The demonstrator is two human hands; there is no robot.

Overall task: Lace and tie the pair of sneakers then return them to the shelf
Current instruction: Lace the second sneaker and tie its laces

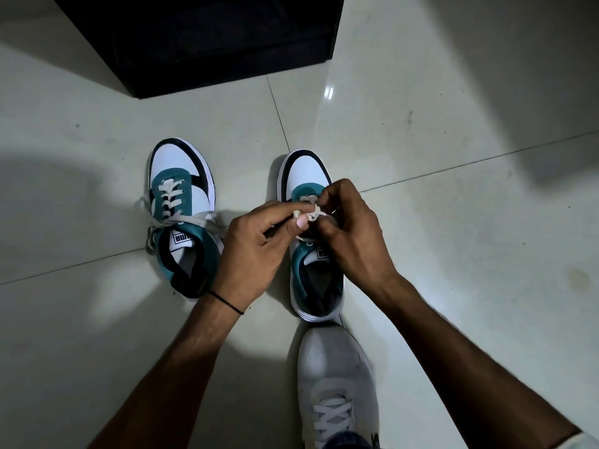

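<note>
Two white, teal and black sneakers stand side by side on the tiled floor, toes pointing away from me. The left sneaker (pixel 181 202) is laced part of the way, and its loose white lace ends trail off to both sides. Over the right sneaker (pixel 308 176) both my hands work the white lace (pixel 308 212). My left hand (pixel 256 251) pinches the lace between thumb and forefinger. My right hand (pixel 350 231) has its fingers curled round the other part of the lace, above the tongue. The hands hide the eyelets of the right sneaker.
A dark shelf unit (pixel 207 40) stands on the floor just beyond the sneakers. My own foot in a grey laced shoe (pixel 337 384) is planted directly behind the right sneaker. Pale floor tiles (pixel 453 222) spread out to the right.
</note>
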